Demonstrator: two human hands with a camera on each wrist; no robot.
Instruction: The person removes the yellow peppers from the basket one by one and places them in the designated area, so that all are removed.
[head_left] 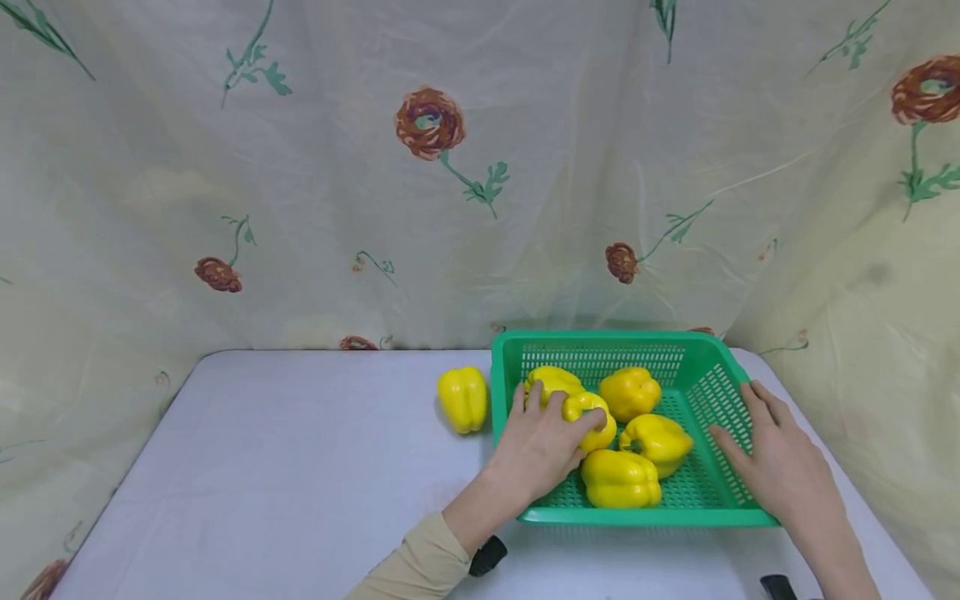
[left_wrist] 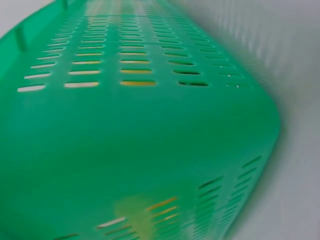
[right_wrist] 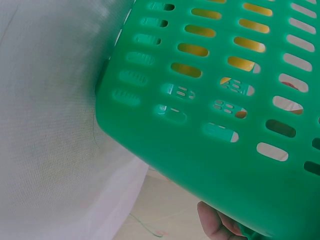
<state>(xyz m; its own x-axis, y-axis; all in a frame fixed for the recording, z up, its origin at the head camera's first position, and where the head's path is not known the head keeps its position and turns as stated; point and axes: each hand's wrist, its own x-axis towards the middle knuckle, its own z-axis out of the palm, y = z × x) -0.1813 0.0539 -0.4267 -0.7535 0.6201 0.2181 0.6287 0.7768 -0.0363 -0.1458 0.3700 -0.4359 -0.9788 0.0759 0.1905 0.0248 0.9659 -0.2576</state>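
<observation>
A green plastic basket (head_left: 645, 517) with slotted walls stands on the table, several yellow bell peppers inside it. My left hand (head_left: 534, 446) reaches over the basket's left side and grips one yellow bell pepper (head_left: 590, 410) between thumb and fingers. Beside it lie another pepper (head_left: 553, 379) at the back left and one (head_left: 622, 483) at the front. On the right rim, my right hand (head_left: 795, 471) holds the basket, thumb inward and fingers along the outside. Its fingertips (right_wrist: 212, 222) show at the rim in the right wrist view. The basket wall (left_wrist: 125, 135) fills most of the left wrist view.
One more yellow bell pepper (head_left: 462, 400) sits on the white table (head_left: 300, 467), just left of the basket. A flowered curtain (head_left: 315, 183) hangs behind the table and along its sides. Black objects (head_left: 488, 557) show near both wrists at the front.
</observation>
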